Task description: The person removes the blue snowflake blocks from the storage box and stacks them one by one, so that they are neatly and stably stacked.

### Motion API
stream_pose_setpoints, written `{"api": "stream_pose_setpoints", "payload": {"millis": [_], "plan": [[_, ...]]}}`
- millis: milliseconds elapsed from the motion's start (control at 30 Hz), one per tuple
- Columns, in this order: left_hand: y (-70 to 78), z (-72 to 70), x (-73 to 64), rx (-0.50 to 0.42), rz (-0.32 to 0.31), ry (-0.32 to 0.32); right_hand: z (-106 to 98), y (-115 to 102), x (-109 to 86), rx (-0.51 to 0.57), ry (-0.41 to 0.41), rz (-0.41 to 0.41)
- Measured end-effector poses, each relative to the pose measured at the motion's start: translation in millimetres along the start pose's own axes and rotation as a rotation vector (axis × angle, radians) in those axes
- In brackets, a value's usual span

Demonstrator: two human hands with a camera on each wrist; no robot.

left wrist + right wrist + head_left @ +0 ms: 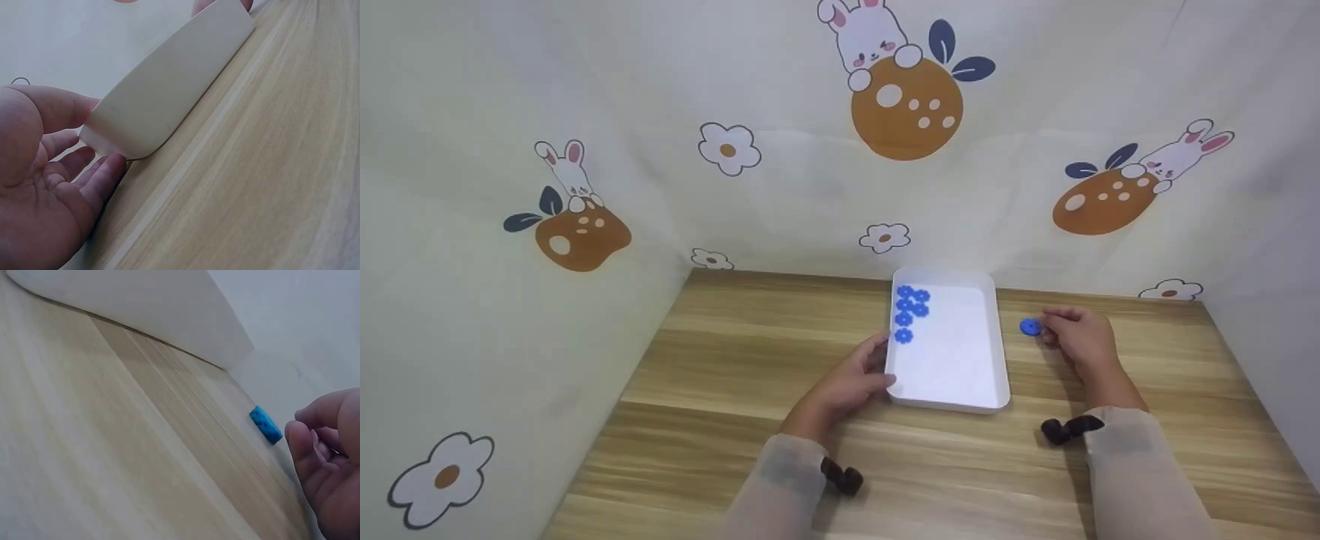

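Note:
A shallow white tray point(952, 375) sits on the wooden table. My left hand point(855, 379) holds it near the front left corner, thumb at the rim and fingers against the outer wall point(152, 84). Several small blue flower-shaped discs point(904, 319) lie along the tray's left side, toward the back. To the right of the tray, one more blue disc point(1030, 327) lies on the table, seen edge-on point(265, 425) in the right wrist view. My right hand point(1080, 341) is just right of this disc, fingers bent and thumb near the index fingertip. A narrow gap shows between fingertips and disc.
The wooden table point(720, 360) spreads around the tray on both sides and in front. Behind it hangs a pale curtain point(787, 202) printed with rabbits, oranges and flowers, close to the tray's back end. Dark wrist devices point(844, 478) are strapped over both sleeves.

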State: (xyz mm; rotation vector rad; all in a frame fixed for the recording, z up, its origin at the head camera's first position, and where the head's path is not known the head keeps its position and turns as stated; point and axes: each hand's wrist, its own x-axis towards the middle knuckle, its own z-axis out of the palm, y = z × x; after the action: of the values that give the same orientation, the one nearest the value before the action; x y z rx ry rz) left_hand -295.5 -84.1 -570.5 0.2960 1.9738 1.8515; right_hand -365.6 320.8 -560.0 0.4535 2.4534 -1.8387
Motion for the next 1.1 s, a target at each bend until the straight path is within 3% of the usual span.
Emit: {"api": "stream_pose_setpoints", "payload": {"millis": [267,567,833,1100], "plan": [[1.2,-0.2,0.2,0.006,-0.027,0.023,17,-41,-16.7,0.064,-0.082,-0.033],[2.0,-1.1,-1.3,0.026,-0.029,0.031,57,-79,-26.9,0.116,-0.207,-0.149],[1.1,-0.7,-0.2,0.003,-0.009,0.020,93,-105,-12.7,0.067,-0.287,-0.141],[1.8,0.7,-0.2,0.012,-0.031,0.037,125,-111,6.6,0.015,-0.298,-0.107]]}}
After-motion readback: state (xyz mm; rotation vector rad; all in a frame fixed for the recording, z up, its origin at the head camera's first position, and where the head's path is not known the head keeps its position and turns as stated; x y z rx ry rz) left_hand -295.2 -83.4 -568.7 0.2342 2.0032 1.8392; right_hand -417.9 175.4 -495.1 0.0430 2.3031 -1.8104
